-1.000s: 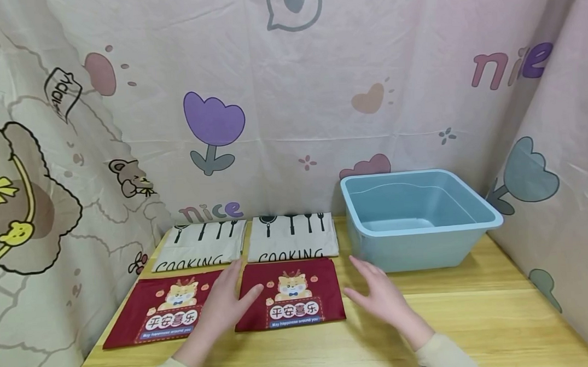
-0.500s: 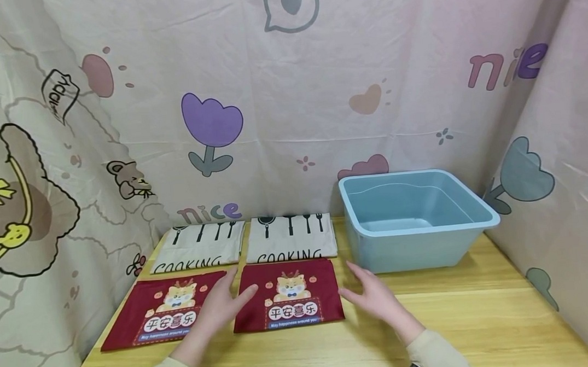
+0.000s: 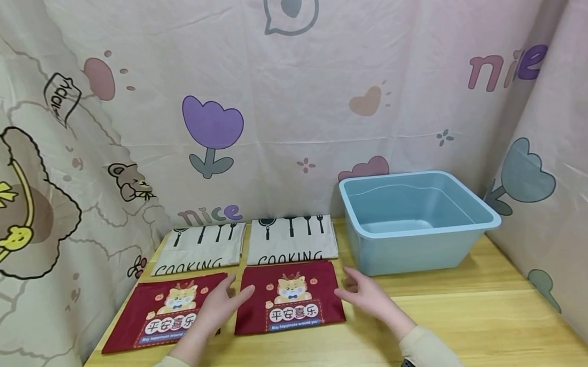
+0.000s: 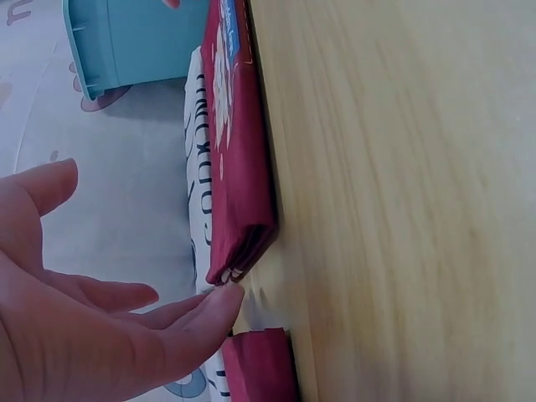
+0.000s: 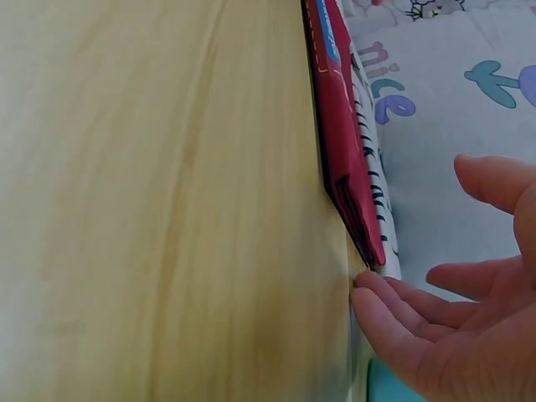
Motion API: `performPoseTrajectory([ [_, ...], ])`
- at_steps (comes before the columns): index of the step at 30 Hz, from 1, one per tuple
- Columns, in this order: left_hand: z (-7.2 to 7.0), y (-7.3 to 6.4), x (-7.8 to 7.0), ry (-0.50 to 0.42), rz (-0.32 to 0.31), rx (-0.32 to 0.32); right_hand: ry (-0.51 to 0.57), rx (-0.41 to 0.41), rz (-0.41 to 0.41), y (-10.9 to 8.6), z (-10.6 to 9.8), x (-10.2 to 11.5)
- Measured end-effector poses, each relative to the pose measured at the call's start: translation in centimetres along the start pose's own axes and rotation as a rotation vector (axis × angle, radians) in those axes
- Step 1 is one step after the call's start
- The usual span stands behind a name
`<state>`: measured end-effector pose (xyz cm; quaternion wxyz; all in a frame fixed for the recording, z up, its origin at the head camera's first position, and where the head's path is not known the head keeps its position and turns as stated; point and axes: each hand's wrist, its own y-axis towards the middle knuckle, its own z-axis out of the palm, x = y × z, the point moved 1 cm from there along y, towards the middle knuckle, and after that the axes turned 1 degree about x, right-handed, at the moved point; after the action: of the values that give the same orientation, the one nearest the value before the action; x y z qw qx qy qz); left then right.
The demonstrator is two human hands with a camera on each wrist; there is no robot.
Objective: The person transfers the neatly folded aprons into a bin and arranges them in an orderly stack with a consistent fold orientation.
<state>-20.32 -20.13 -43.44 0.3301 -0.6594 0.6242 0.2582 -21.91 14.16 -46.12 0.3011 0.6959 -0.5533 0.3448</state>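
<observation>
Two folded red cloths with a cartoon animal print lie side by side on the table. My left hand hovers over the gap between them, overlapping the left red cloth, thumb spread toward the right red cloth. At the other side of that right cloth is my right hand, its thumb tip right at the edge. In the left wrist view the fingertips come close to the folded layers of the red cloth. The right wrist view has the fingertips just beside the opposite folded end. Neither hand grips anything.
Behind the red cloths lie two folded white cloths, a left one and a right one, printed with utensils and "COOKING". A light blue plastic tub stands at the back right of the wooden table. A patterned curtain hangs behind.
My right hand has drifted left, closer to the right red cloth's edge. My left hand has shifted slightly down and left. The cloths and tub stay where they were.
</observation>
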Motion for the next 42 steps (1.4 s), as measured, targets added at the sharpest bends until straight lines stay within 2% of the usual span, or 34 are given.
performPoseTrajectory([
  [6, 0.1, 0.2, 0.4, -0.062, -0.052, 0.017, 0.080, 0.015, 0.058, 0.5, 0.5, -0.1],
  [11, 0.3, 0.5, 0.7, -0.143, -0.084, 0.021, 0.233, 0.048, 0.142, 0.8, 0.8, 0.1],
  [16, 0.6, 0.7, 0.8, -0.183, -0.094, 0.012, 0.315, 0.074, 0.219, 1.1, 0.8, 0.5],
  [25, 1.1, 1.0, 1.1, -0.207, -0.090, -0.006, 0.422, 0.080, 0.282, 1.6, 1.0, 0.4],
  [31, 1.2, 1.2, 1.2, -0.230, -0.087, -0.012, 0.475, 0.055, 0.288, 1.8, 1.3, 0.0],
  [42, 1.4, 1.4, 1.5, -0.307, -0.077, -0.048, 0.551, 0.041, 0.236, 2.1, 1.8, -0.4],
])
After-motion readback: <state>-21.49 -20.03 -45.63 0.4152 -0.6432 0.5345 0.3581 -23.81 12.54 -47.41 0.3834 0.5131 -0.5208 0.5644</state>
